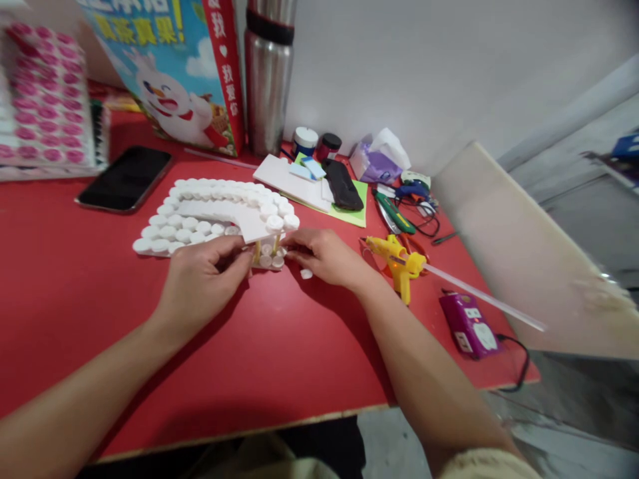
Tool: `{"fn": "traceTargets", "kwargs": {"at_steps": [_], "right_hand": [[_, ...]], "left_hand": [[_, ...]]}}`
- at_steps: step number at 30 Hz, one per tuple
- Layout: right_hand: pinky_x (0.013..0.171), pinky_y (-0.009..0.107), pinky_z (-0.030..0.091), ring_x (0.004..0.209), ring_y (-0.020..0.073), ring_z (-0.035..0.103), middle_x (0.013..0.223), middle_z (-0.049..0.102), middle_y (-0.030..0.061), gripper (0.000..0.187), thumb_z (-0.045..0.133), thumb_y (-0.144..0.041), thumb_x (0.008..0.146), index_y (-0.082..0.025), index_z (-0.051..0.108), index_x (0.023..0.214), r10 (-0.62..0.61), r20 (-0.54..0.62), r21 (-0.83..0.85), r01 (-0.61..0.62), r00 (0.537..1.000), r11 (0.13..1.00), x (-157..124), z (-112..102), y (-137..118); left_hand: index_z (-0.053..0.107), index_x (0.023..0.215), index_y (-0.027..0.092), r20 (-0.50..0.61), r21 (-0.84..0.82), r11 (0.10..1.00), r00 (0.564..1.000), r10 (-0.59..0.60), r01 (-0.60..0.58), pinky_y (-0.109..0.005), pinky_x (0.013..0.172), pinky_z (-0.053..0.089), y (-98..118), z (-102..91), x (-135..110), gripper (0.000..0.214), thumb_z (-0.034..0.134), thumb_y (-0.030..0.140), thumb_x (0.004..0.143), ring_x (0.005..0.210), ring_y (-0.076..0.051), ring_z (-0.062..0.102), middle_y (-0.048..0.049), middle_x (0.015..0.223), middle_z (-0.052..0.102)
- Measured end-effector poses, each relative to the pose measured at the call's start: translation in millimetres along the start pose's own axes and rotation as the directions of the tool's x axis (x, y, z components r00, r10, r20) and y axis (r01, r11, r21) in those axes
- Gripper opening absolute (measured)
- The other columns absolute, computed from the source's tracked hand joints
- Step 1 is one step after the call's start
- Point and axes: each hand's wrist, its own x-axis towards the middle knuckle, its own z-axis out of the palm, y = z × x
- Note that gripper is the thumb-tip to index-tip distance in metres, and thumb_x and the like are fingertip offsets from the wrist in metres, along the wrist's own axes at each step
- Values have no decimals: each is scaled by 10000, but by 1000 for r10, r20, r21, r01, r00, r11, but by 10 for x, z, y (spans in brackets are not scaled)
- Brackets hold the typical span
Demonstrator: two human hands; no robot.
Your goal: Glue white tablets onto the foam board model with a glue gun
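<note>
A white model (197, 229) made of boards and rows of round white caps lies on the red table. Its raised, curved upper board (252, 226) is edged with caps and stands at the front on short yellowish posts (277, 243). Below that end are several clear round pieces (271, 261). My left hand (206, 271) is closed, its thumb and fingers gripping the model's front end from the left. From the right, my right hand (327, 258) pinches the same end beside a post; its fingertips are partly hidden. A small white scrap (306, 273) lies just below my right fingers.
A yellow glue gun (402, 261) with a long glue stick lies right of my right hand, near a purple power socket box (472, 326). Behind are a phone (126, 178), a steel flask (269, 80), a printed box (174, 80), white cards (289, 181) and a tissue pack (377, 161).
</note>
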Motion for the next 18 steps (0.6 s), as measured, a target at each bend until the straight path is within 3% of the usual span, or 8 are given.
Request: {"fn": "traceTargets", "kwargs": {"at_steps": [6,12,18], "right_hand": [[782,279,459,863,178,667,991,765,111,167,611,-182,985,-115,738,1070,13,5,-29,-13,1000,999,4,7,-39],[794,279,467,833,156,665,998,758,74,257,629,-98,927,-136,720,1164,70,-28,84,-67,997,994,-40,-34,-5],[745,272,447,787,150,648,909,753,59,180,629,-207,954,-135,750,1064,99,-76,116,-90,992,989,-24,13,-18]], "left_hand": [[660,657,195,-10,15,1000,1000,-4,4,-245,567,405,14,-7,-3,280,578,302,902,550,-122,580,24,591,665],[638,661,189,-20,14,1000,1000,4,-4,-260,548,380,-8,7,-9,280,568,313,903,541,-121,529,12,584,632],[628,701,190,-32,26,1000,999,-1,2,-234,536,373,-28,2,-12,217,581,299,883,542,-107,505,36,582,597]]}}
